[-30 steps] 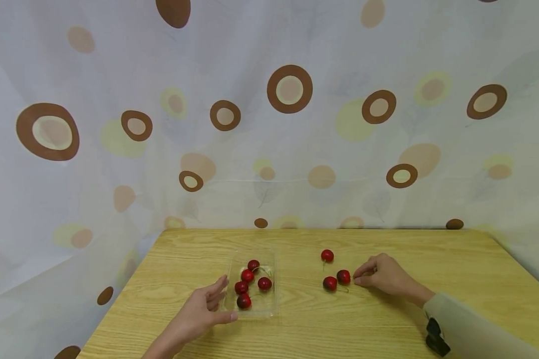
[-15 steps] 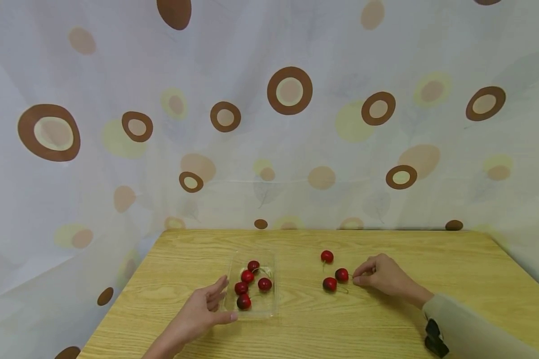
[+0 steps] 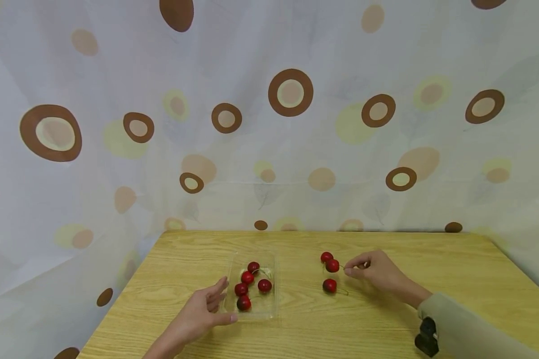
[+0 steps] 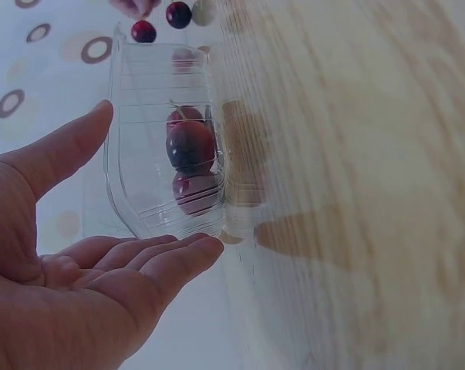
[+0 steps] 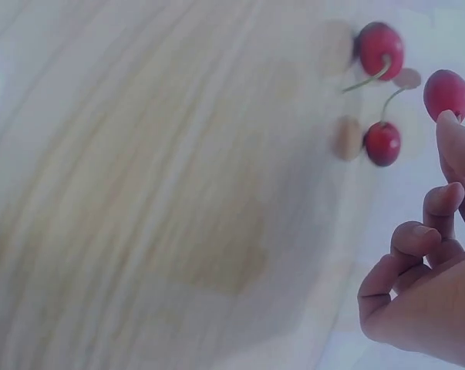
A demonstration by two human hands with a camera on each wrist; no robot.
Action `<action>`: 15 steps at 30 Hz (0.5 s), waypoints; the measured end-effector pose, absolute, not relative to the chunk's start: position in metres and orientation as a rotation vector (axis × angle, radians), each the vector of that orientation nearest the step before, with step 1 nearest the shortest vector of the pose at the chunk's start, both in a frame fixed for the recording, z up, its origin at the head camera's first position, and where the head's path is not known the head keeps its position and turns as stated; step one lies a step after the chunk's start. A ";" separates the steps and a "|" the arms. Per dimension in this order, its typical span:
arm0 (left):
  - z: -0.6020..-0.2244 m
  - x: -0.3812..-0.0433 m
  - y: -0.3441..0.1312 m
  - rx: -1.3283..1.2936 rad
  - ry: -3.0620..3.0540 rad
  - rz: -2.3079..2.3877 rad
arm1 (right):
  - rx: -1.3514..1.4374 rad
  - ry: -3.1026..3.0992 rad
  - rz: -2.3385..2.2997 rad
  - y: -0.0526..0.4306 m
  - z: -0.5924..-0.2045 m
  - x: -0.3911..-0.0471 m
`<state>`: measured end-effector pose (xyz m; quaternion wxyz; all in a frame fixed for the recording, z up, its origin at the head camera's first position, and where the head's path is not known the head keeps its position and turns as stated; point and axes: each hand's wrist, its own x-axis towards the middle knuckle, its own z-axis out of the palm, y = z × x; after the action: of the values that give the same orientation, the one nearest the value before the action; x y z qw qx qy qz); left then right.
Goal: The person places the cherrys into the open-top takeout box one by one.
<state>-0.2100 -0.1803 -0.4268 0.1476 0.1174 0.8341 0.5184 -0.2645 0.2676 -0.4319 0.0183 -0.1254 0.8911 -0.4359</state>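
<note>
Between thumb and fingertips my right hand [image 3: 377,273] pinches the stem of a red cherry [image 3: 332,266]. In the right wrist view this held cherry [image 5: 448,94] appears off the tabletop, above the thumb tip. Two more cherries lie on the table: one at the back [image 3: 326,257], overlapped by the held one, and a darker one in front [image 3: 330,285]. My left hand [image 3: 202,311] is beside a clear plastic box [image 3: 266,308], fingers extended at its left side and thumb near its front corner. Several cherries [image 4: 191,148] with stems lie inside the box.
The wooden table [image 3: 400,329] reaches back to a pale curtain [image 3: 296,144] printed with brown rings and ovals. Bare wood lies between the box and the loose cherries. A black strap [image 3: 426,336] sits at the right sleeve.
My right hand has lifted one cherry by its stem and moved it back and to the left, toward the rear cherry. The left hand and box have stayed in place.
</note>
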 end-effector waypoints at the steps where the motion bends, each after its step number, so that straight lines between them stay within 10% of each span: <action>1: -0.427 -0.210 -0.180 0.339 2.399 1.492 | -0.392 2.757 -1.370 0.265 -0.430 -0.264; 15: -0.427 -0.211 -0.180 0.332 2.399 1.492 | -0.373 2.629 -1.535 0.225 -0.417 -0.270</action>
<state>-0.2111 -0.1803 -0.4269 0.1477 0.1153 0.8341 0.5188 -0.2702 0.2246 -0.4170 0.0371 -0.1215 0.8565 -0.5002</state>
